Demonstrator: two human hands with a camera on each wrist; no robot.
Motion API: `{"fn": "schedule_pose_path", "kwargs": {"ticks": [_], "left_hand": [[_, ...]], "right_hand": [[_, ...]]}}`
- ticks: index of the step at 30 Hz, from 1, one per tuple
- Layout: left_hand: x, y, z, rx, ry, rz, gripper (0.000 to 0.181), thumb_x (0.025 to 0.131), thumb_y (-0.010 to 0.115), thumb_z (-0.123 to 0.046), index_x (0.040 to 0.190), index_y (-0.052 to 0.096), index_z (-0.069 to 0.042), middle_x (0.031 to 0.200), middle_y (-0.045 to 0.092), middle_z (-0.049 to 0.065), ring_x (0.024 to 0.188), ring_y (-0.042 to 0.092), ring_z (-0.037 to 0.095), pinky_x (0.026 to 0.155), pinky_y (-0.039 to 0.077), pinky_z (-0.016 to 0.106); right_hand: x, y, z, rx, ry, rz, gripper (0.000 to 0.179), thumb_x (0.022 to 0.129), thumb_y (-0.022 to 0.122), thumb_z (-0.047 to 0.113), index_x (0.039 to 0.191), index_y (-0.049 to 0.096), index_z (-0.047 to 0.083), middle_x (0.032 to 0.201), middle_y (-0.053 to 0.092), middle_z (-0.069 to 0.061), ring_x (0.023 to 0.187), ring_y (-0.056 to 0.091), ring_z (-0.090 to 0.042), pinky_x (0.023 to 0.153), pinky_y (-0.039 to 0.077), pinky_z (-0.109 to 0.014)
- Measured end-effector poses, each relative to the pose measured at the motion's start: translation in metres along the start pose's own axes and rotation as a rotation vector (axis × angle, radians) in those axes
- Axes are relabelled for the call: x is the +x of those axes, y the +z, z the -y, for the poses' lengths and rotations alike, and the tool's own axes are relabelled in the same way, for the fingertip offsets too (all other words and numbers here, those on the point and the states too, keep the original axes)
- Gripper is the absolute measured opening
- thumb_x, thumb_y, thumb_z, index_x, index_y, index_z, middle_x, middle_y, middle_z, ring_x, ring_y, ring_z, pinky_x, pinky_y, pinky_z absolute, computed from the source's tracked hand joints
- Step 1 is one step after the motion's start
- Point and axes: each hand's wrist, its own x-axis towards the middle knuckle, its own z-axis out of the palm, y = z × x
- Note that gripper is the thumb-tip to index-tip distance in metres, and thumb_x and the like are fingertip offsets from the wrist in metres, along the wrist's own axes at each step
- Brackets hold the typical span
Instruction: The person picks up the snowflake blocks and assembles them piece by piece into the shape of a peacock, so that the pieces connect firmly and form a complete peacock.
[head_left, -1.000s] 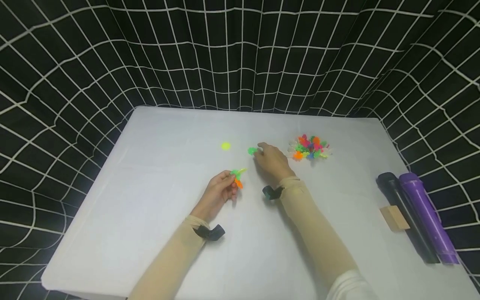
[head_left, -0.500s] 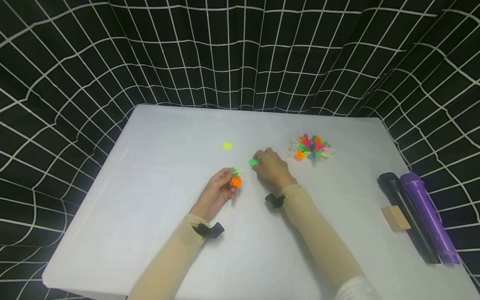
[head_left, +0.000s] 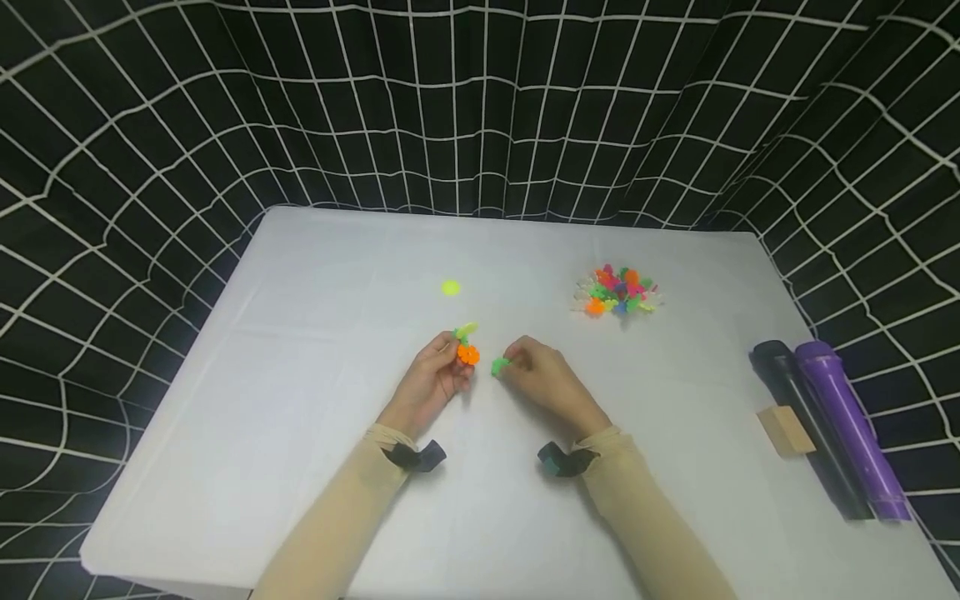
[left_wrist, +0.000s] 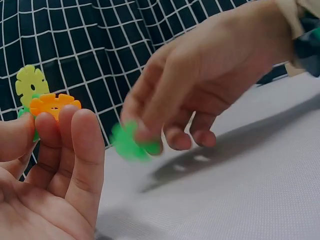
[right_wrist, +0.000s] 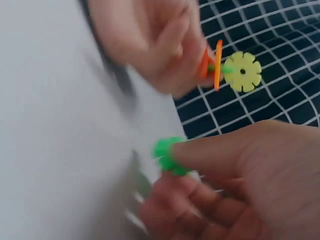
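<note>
My left hand [head_left: 429, 382] pinches a small joined cluster of notched plastic discs between thumb and fingers. In it are an orange disc [left_wrist: 54, 104] and a yellow disc [right_wrist: 243, 71], with a green piece between them partly hidden by the fingertips. To its right, my right hand [head_left: 551, 383] holds a single green notched disc [head_left: 500, 366] between thumb and index finger. That disc is blurred in the left wrist view. A narrow gap separates it from the cluster, and both hands are above the white table.
A lone yellow disc [head_left: 450, 287] lies on the white table [head_left: 247, 400] beyond the hands. Farther right sits a heap of multicoloured discs [head_left: 618, 290]. Near the right edge are a wooden block [head_left: 785, 431], a black tube [head_left: 813, 433] and a purple tube [head_left: 851, 429]. Grid-patterned curtains [head_left: 480, 108] surround the table.
The right hand has picked up the green disc from the table and brought it nearer to me, close to the left hand. The left hand's cluster has turned so the orange disc faces up.
</note>
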Motion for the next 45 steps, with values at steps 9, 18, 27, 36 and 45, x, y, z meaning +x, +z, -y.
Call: {"fn": "schedule_pose_path", "kwargs": {"ticks": [9,18,27,36,45], "left_hand": [[0.001,0.001,0.001,0.02,-0.002,0.0,0.005,0.109,0.043,-0.018,0.106,0.048,-0.018,0.087,0.064,-0.002,0.073,0.062,0.011,0.061,0.053,0.021],[-0.002,0.002,0.002,0.029,-0.024,0.024,0.009,0.109,0.04,-0.015,0.104,0.047,-0.018,0.089,0.063,-0.001,0.074,0.061,0.01,0.064,0.053,0.02],[0.0,0.002,0.003,0.057,-0.019,0.02,0.009,0.108,0.043,-0.014,0.105,0.05,-0.016,0.089,0.063,0.0,0.073,0.061,0.01,0.063,0.053,0.02],[0.0,0.005,0.011,0.24,0.057,-0.012,0.008,0.107,0.048,-0.014,0.104,0.053,-0.018,0.086,0.066,-0.006,0.072,0.058,0.009,0.064,0.052,0.02],[-0.001,0.012,0.015,0.32,0.105,-0.012,0.007,0.106,0.049,-0.016,0.102,0.055,-0.018,0.084,0.066,-0.007,0.07,0.055,0.01,0.062,0.052,0.022]], "right_hand": [[-0.017,0.021,0.004,0.445,-0.073,-0.059,0.019,0.1,0.064,0.014,0.11,0.051,0.006,0.109,0.076,-0.018,0.094,0.076,-0.027,0.076,0.062,-0.029],[-0.022,0.022,0.004,0.466,-0.093,-0.088,0.015,0.098,0.065,0.01,0.106,0.052,0.006,0.107,0.077,-0.018,0.098,0.075,-0.03,0.078,0.064,-0.033],[-0.021,0.023,0.004,0.363,-0.088,-0.107,0.016,0.097,0.069,0.018,0.105,0.056,0.012,0.099,0.079,-0.01,0.077,0.065,-0.016,0.071,0.05,-0.023],[-0.022,0.027,0.001,0.333,-0.086,-0.18,0.015,0.096,0.07,0.016,0.104,0.058,0.012,0.098,0.08,-0.006,0.084,0.065,-0.016,0.076,0.046,-0.027],[-0.023,0.029,-0.001,0.33,-0.1,-0.219,0.013,0.093,0.072,0.008,0.098,0.059,0.007,0.096,0.079,-0.013,0.066,0.055,-0.01,0.059,0.037,-0.019]]}}
